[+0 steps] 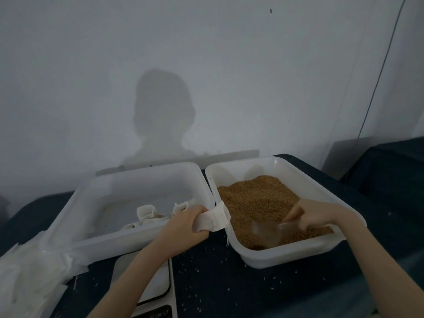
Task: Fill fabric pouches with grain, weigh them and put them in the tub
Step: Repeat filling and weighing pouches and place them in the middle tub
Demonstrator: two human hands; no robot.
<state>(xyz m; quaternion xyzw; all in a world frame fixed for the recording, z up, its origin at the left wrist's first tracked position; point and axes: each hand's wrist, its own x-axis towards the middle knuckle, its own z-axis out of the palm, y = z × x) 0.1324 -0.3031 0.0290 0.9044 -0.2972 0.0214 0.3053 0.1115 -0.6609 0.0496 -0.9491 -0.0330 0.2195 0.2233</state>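
Grain [257, 200], golden-brown, lies heaped in the white tub at the right [284, 167], piled higher toward its far end and thinner at the near corner. One empty fabric pouch [214, 220], white and limp, is gripped in the left hand [185, 222], whose fingers are curled around its lower part; the pouch's open end hangs over the near-left rim of the grain tub, at about 9 o'clock from the grain. A loose thread dangles from the pouch down between the two tubs.

At 3 o'clock from the pouch, the right hand [314, 214] closes its grip on a clear plastic scoop [267, 231], thumb and fingers wrapped around the handle; the scoop's bowl sits low in the grain at the near end of the tub. It is somewhat blurred, so whether it carries grain cannot be told.

Beside the grain tub, at 9 o'clock, stands a second white tub [128, 174], touching or nearly touching it. Several filled pouches [146, 214] lie in its near-right corner. At 6 o'clock from this tub, partly under the left forearm, sits a white scale [160, 281], its display at the bottom edge too dark to read. At 8 o'clock a stack of white empty pouches in clear wrapping [29, 271] rests on the dark surface [229, 290], which is dotted with stray pale grains.
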